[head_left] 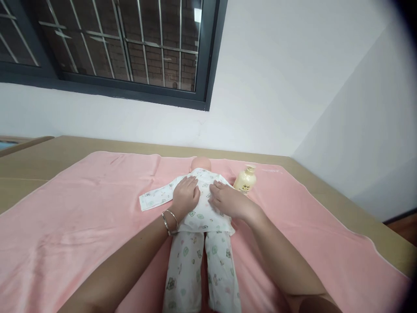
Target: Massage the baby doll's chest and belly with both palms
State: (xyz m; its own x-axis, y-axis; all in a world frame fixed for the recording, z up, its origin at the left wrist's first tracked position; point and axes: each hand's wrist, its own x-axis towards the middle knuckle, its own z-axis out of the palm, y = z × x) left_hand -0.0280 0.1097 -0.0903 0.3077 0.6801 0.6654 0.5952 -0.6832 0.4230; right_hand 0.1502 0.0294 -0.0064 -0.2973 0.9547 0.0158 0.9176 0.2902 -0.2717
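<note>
A baby doll (201, 163) lies stretched out on a pink blanket, its head at the far end. It wears a white printed top (198, 221) and matching trousers (185, 265). Flat on the left side of the top rests my left hand (186, 193), fingers extended, a bangle on the wrist. My right hand (227, 199) lies on the other side of the top with its fingers stretched out. One sleeve (156, 198) spreads out to the left; the other is mostly hidden behind my right hand. Neither hand holds anything.
A pale yellow pump bottle (246, 179) stands on the pink blanket (87, 208), right of the doll's shoulder. The blanket covers a wooden table (74, 150) set against a white wall (260, 87). Above is a dark-framed window (130, 89) with bars.
</note>
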